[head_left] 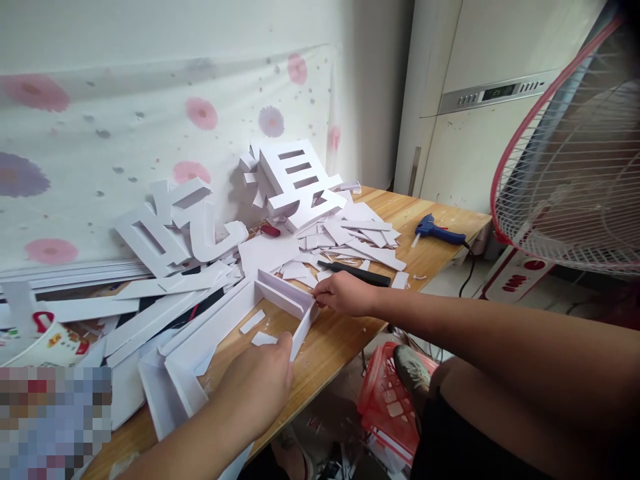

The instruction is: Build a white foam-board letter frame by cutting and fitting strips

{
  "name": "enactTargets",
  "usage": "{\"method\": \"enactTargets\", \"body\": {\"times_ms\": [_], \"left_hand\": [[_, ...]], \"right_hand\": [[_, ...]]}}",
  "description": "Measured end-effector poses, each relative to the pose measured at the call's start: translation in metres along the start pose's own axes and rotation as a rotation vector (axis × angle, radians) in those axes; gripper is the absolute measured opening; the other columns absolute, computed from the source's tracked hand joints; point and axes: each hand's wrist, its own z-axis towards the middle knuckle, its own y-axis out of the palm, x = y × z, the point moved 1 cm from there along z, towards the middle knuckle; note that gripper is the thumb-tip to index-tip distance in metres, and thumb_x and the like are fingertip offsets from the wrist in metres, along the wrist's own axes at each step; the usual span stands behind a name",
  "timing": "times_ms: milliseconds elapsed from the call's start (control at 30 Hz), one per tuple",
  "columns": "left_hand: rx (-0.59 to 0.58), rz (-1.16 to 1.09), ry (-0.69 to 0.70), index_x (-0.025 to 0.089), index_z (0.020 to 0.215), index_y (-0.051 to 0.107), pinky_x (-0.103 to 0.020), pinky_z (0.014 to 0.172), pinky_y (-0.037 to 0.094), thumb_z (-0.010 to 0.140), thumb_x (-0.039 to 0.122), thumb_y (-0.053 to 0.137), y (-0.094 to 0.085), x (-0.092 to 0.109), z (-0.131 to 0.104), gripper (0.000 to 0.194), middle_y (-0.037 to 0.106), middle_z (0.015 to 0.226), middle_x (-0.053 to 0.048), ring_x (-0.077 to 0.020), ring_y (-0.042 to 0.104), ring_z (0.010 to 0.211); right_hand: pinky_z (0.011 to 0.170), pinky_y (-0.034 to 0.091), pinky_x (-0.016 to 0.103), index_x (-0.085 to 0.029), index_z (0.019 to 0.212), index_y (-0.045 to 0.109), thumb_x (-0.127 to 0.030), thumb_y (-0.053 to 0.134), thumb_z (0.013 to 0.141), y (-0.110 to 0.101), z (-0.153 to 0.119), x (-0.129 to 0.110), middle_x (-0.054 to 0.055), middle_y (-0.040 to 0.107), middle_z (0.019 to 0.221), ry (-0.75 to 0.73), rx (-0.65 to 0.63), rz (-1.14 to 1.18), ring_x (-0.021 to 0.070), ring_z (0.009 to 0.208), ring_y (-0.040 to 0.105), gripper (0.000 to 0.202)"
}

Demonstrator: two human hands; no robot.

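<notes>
A hollow white foam-board character (230, 300) with upright walls lies on the wooden table in front of me. My left hand (263, 377) is closed on the near end of its short right-hand wall, thumb uppermost. At the far corner of that wall, the fingers of my right hand (347, 293) are pinched together on the board's edge. Just behind the right hand lies a black, long-handled tool (361, 272). Two small white strips, one of them a loose strip (252, 322), rest on the wood inside the outline.
Finished-looking white characters (300, 177) lean at the back above piled offcuts (360, 237). A blue glue gun (440, 230) with a black cord sits near the table's right edge. A fan (575, 160) stands at right; a red basket (375, 393) is below. A paper cup (50, 340) is at left.
</notes>
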Motion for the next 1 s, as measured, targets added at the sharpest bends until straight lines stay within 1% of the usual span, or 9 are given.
{"method": "enactTargets", "body": {"times_ms": [67, 167, 400, 567, 667, 767, 833, 933, 1000], "left_hand": [[-0.003, -0.014, -0.002, 0.014, 0.102, 0.055, -0.04, 0.065, 0.048, 0.088, 0.02, 0.034, 0.0, -0.001, 0.0, 0.027, 0.072, 0.084, -0.015, -0.0334, 0.069, 0.081], [0.002, -0.017, -0.005, 0.015, 0.101, 0.055, -0.038, 0.067, 0.048, 0.088, 0.021, 0.034, 0.002, -0.002, 0.001, 0.025, 0.072, 0.085, -0.014, -0.0309, 0.069, 0.082], [0.016, -0.049, 0.02, 0.017, 0.097, 0.054, -0.039, 0.066, 0.046, 0.088, 0.021, 0.034, 0.001, -0.005, 0.001, 0.022, 0.072, 0.085, -0.014, -0.0332, 0.068, 0.083], [0.013, -0.082, 0.001, 0.018, 0.095, 0.053, -0.037, 0.067, 0.045, 0.088, 0.023, 0.036, 0.003, -0.009, -0.001, 0.02, 0.071, 0.086, -0.012, -0.0312, 0.068, 0.085], [0.037, -0.213, -0.006, 0.019, 0.095, 0.054, -0.035, 0.073, 0.045, 0.089, 0.026, 0.036, -0.001, -0.016, -0.004, 0.021, 0.07, 0.087, -0.01, -0.0276, 0.066, 0.087], [0.052, -0.447, 0.015, 0.02, 0.098, 0.058, -0.033, 0.078, 0.046, 0.089, 0.033, 0.037, -0.006, -0.024, -0.009, 0.026, 0.07, 0.093, -0.006, -0.0246, 0.064, 0.092], [0.033, -0.597, 0.041, 0.02, 0.104, 0.059, -0.032, 0.079, 0.047, 0.089, 0.037, 0.037, -0.007, -0.027, -0.013, 0.031, 0.07, 0.097, -0.005, -0.0245, 0.063, 0.093], [0.015, -0.761, 0.074, 0.021, 0.114, 0.058, -0.032, 0.079, 0.048, 0.089, 0.04, 0.037, -0.007, -0.028, -0.019, 0.038, 0.07, 0.1, -0.003, -0.0238, 0.063, 0.092], [0.029, -0.781, 0.058, 0.022, 0.118, 0.057, -0.032, 0.08, 0.048, 0.089, 0.041, 0.037, -0.009, -0.029, -0.023, 0.039, 0.07, 0.101, -0.002, -0.0227, 0.063, 0.092]], "right_hand": [[0.075, 0.049, 0.028, -0.011, 0.093, 0.065, -0.012, 0.058, 0.095, -0.001, 0.0, 0.001, 0.0, 0.062, 0.082, -0.015, -0.022, -0.001, 0.0136, 0.076, 0.06, 0.007], [0.076, 0.048, 0.029, -0.011, 0.095, 0.064, -0.013, 0.06, 0.093, -0.001, 0.0, 0.0, 0.001, 0.061, 0.082, -0.017, -0.019, -0.025, 0.014, 0.075, 0.059, 0.006], [0.077, 0.049, 0.03, -0.011, 0.089, 0.063, -0.017, 0.06, 0.095, -0.001, -0.001, -0.002, 0.0, 0.06, 0.08, -0.001, 0.009, -0.078, 0.0137, 0.074, 0.059, 0.009], [0.077, 0.049, 0.03, -0.012, 0.092, 0.065, -0.016, 0.061, 0.093, -0.001, -0.001, -0.002, 0.0, 0.062, 0.08, -0.005, 0.006, -0.044, 0.0139, 0.074, 0.059, 0.005], [0.077, 0.048, 0.029, -0.012, 0.095, 0.066, -0.013, 0.063, 0.091, -0.006, -0.002, -0.001, 0.001, 0.064, 0.083, 0.001, 0.029, 0.016, 0.014, 0.075, 0.06, 0.005], [0.074, 0.046, 0.025, -0.011, 0.095, 0.068, -0.009, 0.062, 0.089, -0.016, -0.005, 0.001, 0.002, 0.066, 0.083, 0.035, 0.081, 0.109, 0.0143, 0.076, 0.061, 0.009], [0.069, 0.046, 0.022, -0.011, 0.092, 0.068, -0.007, 0.059, 0.088, -0.023, -0.008, 0.0, 0.002, 0.067, 0.081, 0.058, 0.098, 0.196, 0.0138, 0.074, 0.062, 0.011], [0.062, 0.046, 0.019, -0.011, 0.089, 0.066, -0.011, 0.053, 0.091, -0.027, -0.012, -0.004, 0.003, 0.067, 0.082, 0.054, 0.062, 0.351, 0.0125, 0.071, 0.063, 0.013], [0.06, 0.047, 0.019, -0.01, 0.086, 0.064, -0.019, 0.051, 0.095, -0.026, -0.015, -0.008, 0.005, 0.067, 0.082, 0.026, 0.009, 0.451, 0.013, 0.07, 0.063, 0.018]]}}
